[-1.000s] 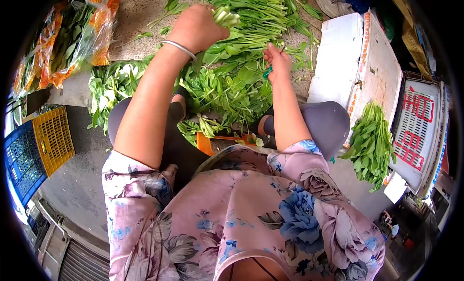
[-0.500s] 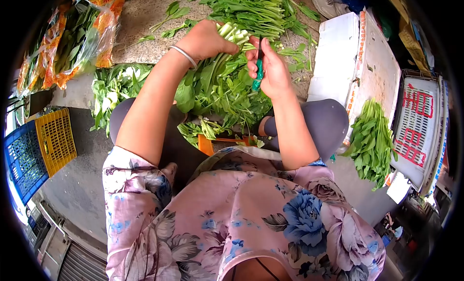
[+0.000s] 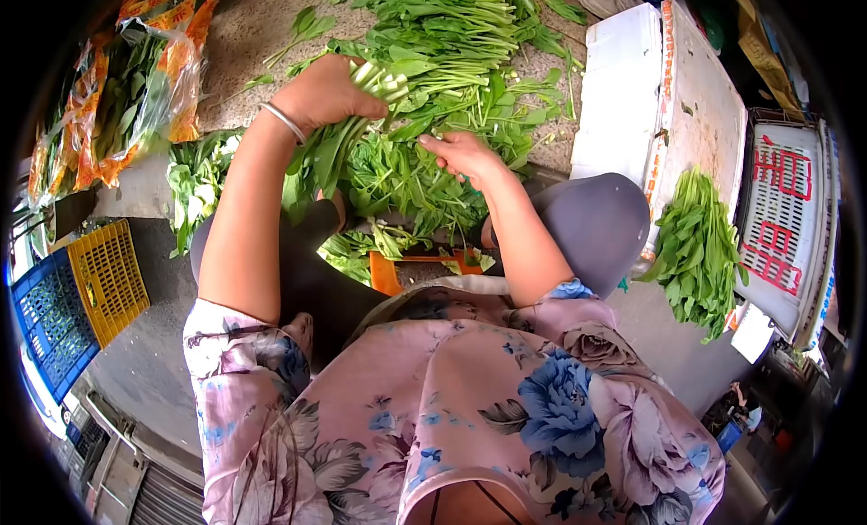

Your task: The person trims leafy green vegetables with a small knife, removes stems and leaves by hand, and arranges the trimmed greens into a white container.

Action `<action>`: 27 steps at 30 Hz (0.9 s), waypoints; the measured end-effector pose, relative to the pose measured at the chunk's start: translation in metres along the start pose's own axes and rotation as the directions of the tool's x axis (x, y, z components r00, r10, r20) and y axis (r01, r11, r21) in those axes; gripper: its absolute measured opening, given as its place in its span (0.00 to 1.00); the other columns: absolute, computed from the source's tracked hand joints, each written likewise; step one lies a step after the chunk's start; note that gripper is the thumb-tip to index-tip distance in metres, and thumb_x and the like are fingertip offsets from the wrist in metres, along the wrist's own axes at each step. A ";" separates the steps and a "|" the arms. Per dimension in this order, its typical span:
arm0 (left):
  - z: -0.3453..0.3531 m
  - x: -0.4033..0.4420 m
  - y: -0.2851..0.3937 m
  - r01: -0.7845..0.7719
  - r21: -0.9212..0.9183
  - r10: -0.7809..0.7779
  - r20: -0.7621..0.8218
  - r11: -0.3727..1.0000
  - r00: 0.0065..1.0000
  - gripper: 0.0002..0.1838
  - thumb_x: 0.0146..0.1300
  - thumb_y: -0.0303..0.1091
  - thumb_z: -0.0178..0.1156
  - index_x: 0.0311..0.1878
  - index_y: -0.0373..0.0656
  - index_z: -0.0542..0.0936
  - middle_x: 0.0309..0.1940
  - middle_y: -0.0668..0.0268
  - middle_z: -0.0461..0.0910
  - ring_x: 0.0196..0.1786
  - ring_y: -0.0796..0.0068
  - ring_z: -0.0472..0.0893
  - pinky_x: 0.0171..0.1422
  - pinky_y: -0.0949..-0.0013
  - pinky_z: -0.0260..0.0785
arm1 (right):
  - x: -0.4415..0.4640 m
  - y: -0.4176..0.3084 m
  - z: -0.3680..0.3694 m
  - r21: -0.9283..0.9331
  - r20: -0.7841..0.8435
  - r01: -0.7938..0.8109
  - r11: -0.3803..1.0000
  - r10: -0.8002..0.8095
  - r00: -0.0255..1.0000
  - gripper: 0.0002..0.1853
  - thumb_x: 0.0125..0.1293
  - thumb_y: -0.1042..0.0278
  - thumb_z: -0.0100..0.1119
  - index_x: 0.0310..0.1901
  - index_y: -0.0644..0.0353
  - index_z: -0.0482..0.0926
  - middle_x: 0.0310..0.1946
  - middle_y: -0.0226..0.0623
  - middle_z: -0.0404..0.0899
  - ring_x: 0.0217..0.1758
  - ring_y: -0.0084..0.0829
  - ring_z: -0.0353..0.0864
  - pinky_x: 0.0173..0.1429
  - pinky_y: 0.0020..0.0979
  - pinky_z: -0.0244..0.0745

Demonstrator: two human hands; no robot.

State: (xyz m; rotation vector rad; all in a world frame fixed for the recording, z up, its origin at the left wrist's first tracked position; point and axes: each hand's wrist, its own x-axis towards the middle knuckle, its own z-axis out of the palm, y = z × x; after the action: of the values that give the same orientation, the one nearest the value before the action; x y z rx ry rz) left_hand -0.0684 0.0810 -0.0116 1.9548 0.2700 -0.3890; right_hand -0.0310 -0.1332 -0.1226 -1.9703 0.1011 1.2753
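My left hand (image 3: 327, 93), with a silver bangle on its wrist, is wrapped round a bunch of leafy greens (image 3: 379, 81). The pale cut stem ends point right and the leaves hang down below the hand. To its right my right hand (image 3: 465, 157) is closed over the loose leaves, with a bit of the green-handled knife showing under its fingers; the blade is hidden. A heap of loose greens (image 3: 397, 177) lies beneath both hands. Beyond them a large row of stemmed greens (image 3: 442, 28) rests on the speckled stone surface (image 3: 244, 28).
Bagged greens (image 3: 122, 101) lie at the upper left, above a yellow and blue crate (image 3: 108, 277). More greens (image 3: 194, 182) sit left of my knee. On the right are a white foam box (image 3: 619, 87), a leafy bunch (image 3: 694, 254) and a white crate (image 3: 781, 218). An orange stool edge (image 3: 386, 274) shows between my legs.
Both hands came together at the stem ends, then moved apart. My left hand has shifted left with the bunch, and my right hand has dropped down and left over the leaves.
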 end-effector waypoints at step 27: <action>-0.009 0.030 -0.016 0.019 0.130 0.035 -0.394 0.991 0.919 0.22 0.35 0.44 0.67 0.24 0.31 0.78 0.20 0.54 0.78 0.24 0.64 0.78 0.32 0.66 0.71 | -0.007 -0.037 -0.060 0.412 -0.486 0.600 0.686 -0.391 0.781 0.11 0.61 0.64 0.56 0.44 0.56 0.77 0.32 0.27 0.79 0.28 0.15 0.76 0.22 0.17 0.59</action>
State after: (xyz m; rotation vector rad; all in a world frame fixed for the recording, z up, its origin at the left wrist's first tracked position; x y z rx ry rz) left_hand -0.0455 0.0954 -0.0330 2.1560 0.5068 0.0018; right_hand 0.0265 -0.1476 -0.0846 -1.5350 0.0806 0.4267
